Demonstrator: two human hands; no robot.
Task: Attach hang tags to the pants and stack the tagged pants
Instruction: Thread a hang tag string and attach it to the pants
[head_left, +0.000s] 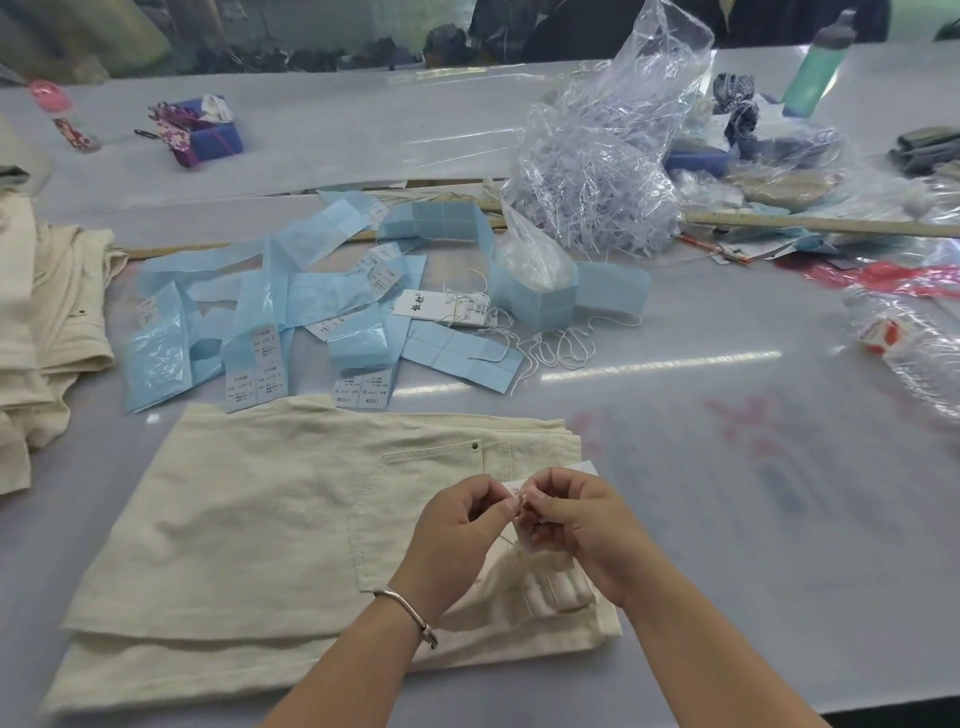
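Over the waistband end of the folded cream pants (291, 525), your left hand (460, 530) and right hand (582, 519) meet fingertip to fingertip, both pinching the white hang tag (511, 491) and its thin string — the tag sits just above the pants' back pocket, at their right edge.

The risk, as it looks from here: the string is fine and mostly hidden between your fingers, so a slip could let the loop pull free before it is fastened (whether it has caught the fabric at all cannot be told). A tug could also drag the top fold askew and spoil the stack to come.

Left of the pants lies a heap of more cream pants (47, 322). Beyond the pants, blue label strips (260, 306) sprawl beside spare tags with loose strings (452, 306); farther right, a clear bag of fasteners (608, 171), then a crushed water bottle (904, 343). All rest on a pale glossy table (727, 467) — a long workroom bench, with dark bundles piled beyond its far edge.
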